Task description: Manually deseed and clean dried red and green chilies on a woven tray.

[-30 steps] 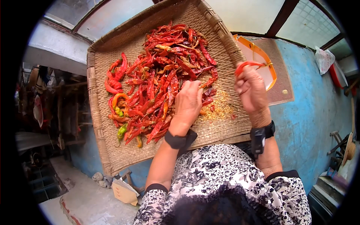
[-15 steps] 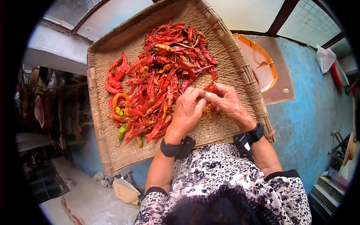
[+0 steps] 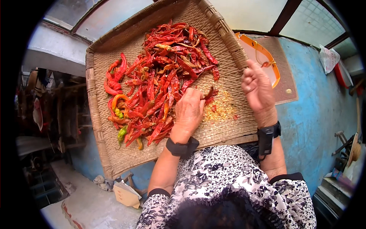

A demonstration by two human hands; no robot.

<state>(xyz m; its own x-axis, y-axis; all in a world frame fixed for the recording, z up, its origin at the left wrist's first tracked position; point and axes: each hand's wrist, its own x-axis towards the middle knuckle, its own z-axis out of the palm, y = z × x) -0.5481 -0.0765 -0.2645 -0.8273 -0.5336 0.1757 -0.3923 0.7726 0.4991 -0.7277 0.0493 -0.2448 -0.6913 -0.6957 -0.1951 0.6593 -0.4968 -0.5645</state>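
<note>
A large square woven tray [image 3: 97, 126] lies before me with a heap of dried red chili peppers [image 3: 156, 91] on it. My left hand [image 3: 188, 110] is closed at the heap's right edge, and a dark red chili pepper [image 3: 209, 94] pokes out from its fingers. Pale yellow chili seeds [image 3: 221, 108] with a few red scraps are scattered just right of that hand. Over the tray's right rim, my right hand [image 3: 258, 89] is raised with its index finger stretched out and the other fingers loosely bent. I see nothing held in it.
Beyond the tray's right rim stands an orange-rimmed container [image 3: 275, 72] with some red bits, on a brown mat [image 3: 286, 61]. Blue floor [image 3: 301, 126] stretches to the right. A cardboard box [image 3: 126, 195] sits at the lower left, and windows line the far side.
My right hand has parted from my left and swung right over the tray's rim, uncovering the seeds. My left hand has stayed nearly in place, a chili pepper now showing in it.
</note>
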